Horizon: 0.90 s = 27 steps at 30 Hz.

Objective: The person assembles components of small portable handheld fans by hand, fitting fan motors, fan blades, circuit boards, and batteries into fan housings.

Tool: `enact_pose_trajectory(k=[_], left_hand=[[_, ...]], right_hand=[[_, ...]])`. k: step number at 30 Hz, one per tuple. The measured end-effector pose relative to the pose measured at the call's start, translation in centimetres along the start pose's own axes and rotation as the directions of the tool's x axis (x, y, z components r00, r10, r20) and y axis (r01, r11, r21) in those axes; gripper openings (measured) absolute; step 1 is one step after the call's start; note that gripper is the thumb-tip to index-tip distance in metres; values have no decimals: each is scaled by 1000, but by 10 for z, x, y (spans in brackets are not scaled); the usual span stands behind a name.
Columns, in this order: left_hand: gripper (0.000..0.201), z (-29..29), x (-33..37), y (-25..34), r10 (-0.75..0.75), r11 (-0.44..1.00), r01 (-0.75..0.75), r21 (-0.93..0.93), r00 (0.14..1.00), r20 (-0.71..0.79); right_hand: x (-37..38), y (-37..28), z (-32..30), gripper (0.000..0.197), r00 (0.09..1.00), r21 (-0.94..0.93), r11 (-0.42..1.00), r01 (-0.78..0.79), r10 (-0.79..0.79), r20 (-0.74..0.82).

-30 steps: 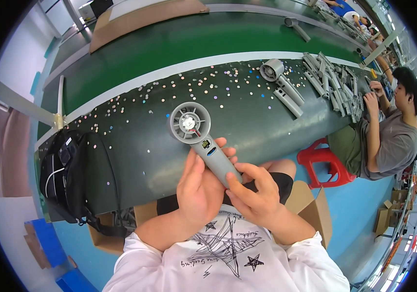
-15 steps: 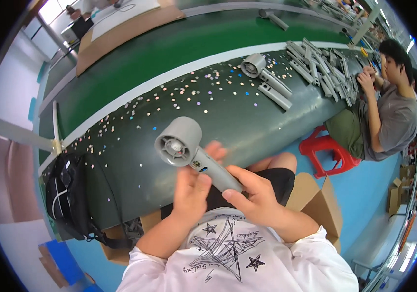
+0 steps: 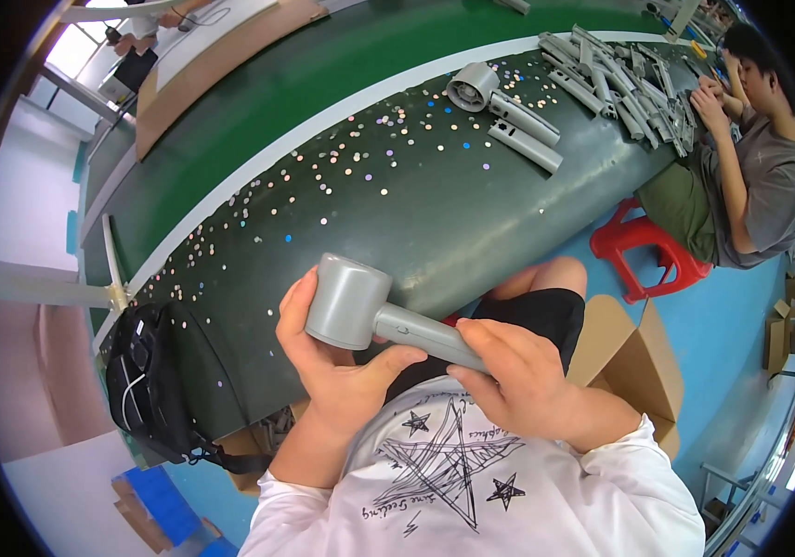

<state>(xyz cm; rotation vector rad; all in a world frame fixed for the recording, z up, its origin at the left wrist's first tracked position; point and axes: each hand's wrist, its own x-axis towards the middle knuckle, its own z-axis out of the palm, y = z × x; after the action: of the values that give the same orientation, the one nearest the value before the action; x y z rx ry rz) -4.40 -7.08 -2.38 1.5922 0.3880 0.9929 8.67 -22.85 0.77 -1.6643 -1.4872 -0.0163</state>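
A grey handheld fan [image 3: 349, 303] is held in front of my shirt, its round head to the left and its handle slanting down to the right. My left hand [image 3: 340, 379] cups the head from the left and below, with the thumb by the neck. Closed around the handle's lower end is my right hand [image 3: 520, 379]. The smooth side of the head faces up, so the blades inside it are hidden.
Another fan with its round head [image 3: 473, 87] and a loose grey handle shell [image 3: 525, 148] lie on the dark table [image 3: 397, 237] among scattered coloured dots. Beyond are a pile of grey parts [image 3: 616, 88], a seated co-worker [image 3: 769, 176], a black bag [image 3: 151, 381] and a carton [image 3: 634, 362].
The fan has been turned over, so its open face with the blades no longer shows. My left hand has shifted from the neck onto the head. The view has tilted slightly.
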Motion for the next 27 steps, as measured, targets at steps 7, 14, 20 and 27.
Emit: enact_pose_trajectory(k=[7,14,20,27], left_hand=[[104,5,-7,-16,81,997,-82,4,996,40],[104,8,5,0,65,955,-102,280,988,138],[105,11,4,13,-67,973,31,229,986,150],[102,6,4,12,-8,957,-39,288,987,160]], right_hand=[[-11,10,8,45,997,60,998,-11,15,-75],[-8,11,7,42,983,39,983,-181,180,19],[-12,12,6,42,990,84,986,-141,140,17],[-8,8,-5,45,967,218,948,-232,201,156]])
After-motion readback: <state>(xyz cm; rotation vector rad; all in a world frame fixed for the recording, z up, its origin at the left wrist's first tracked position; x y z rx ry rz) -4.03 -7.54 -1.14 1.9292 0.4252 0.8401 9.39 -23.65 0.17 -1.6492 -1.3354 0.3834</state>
